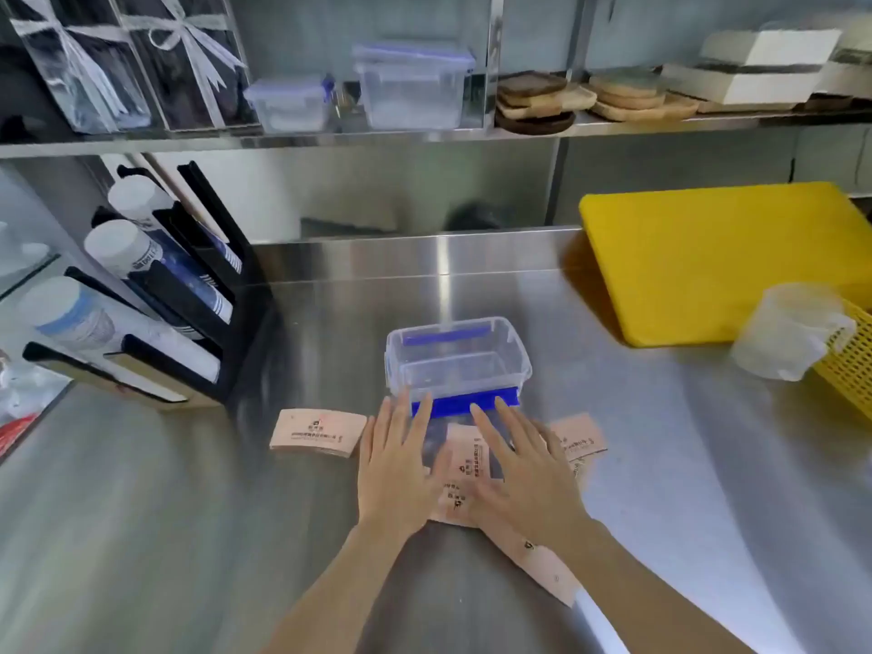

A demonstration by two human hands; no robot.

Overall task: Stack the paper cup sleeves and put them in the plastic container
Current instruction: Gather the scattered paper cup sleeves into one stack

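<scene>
Sleeves (pixel 465 469) flat under both hands, fingers (pixel 401 417) spread open, gripping nothing, container (pixel 457 356) just beyond.

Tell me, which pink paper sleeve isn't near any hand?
The sleeve stack on the left. It lies alone on the counter, clear of the left hand; the other sleeves sit under or beside both hands, near the right hand.

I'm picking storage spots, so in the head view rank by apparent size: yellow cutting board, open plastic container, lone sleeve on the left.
1. Yellow cutting board, largest.
2. Open plastic container.
3. Lone pink sleeve, smallest, though nearest the camera.
</scene>
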